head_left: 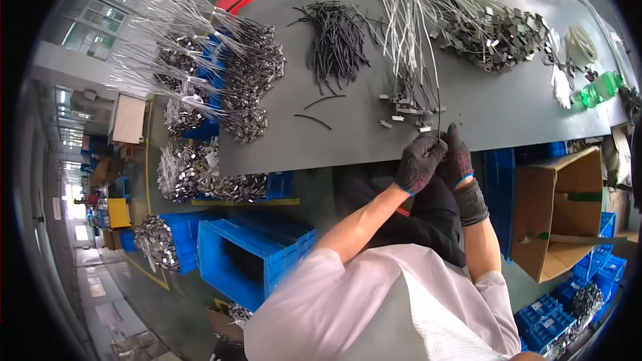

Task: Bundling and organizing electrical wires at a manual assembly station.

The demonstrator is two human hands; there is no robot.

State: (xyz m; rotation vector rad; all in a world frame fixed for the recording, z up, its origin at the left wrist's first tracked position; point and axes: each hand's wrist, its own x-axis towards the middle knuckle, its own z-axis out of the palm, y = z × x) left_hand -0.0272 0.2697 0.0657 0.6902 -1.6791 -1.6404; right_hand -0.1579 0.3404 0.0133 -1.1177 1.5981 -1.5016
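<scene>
My left hand (421, 162), in a dark knit glove, is closed at the table's near edge. It pinches a long thin wire (431, 47), white along its upper part and dark close to my fingers. Right beside it, my right hand (458, 155), gloved alike, is closed on the same wire; the wire's lower end is hidden between the hands. Just beyond lie white wires (401, 33) with dark sleeves and small metal end pieces (404, 108). To their left is a heap of short black tubes (338, 43), with two loose tubes (313, 120) nearer me.
Bundled wires with metal ends (251, 80) crowd the grey table's (281, 147) left side. Another wire heap (501, 37) lies at the far right, near a green plastic bottle (600, 89). Blue crates (234, 254) stand at lower left, a cardboard box (531, 220) at right.
</scene>
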